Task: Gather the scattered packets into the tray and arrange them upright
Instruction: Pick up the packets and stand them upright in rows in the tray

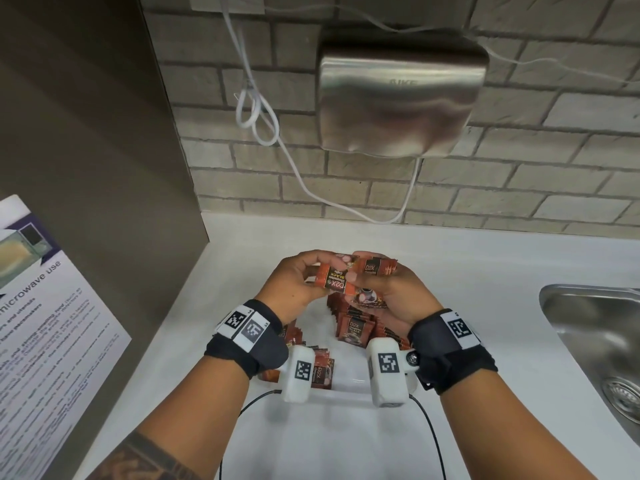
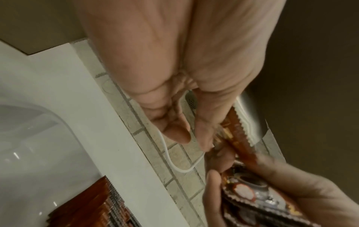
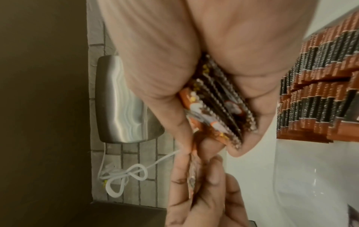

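Both hands hover above a clear plastic tray (image 1: 349,388) on the white counter. My left hand (image 1: 298,280) pinches a single orange-brown D2X coffee packet (image 1: 334,280) by its edge, held against the right hand. My right hand (image 1: 391,289) grips a small stack of the same packets (image 1: 377,268) between thumb and fingers. In the right wrist view the stack (image 3: 219,110) is fanned in the palm. Under the hands, a row of packets (image 1: 355,327) stands upright in the tray. A few more packets (image 1: 322,370) lie by my left wrist, partly hidden by the wrist camera.
A steel hand dryer (image 1: 401,102) hangs on the brick wall ahead, with a looped white cable (image 1: 258,119) beside it. A steel sink (image 1: 595,344) lies to the right. A brown panel with a printed microwave notice (image 1: 45,323) closes off the left.
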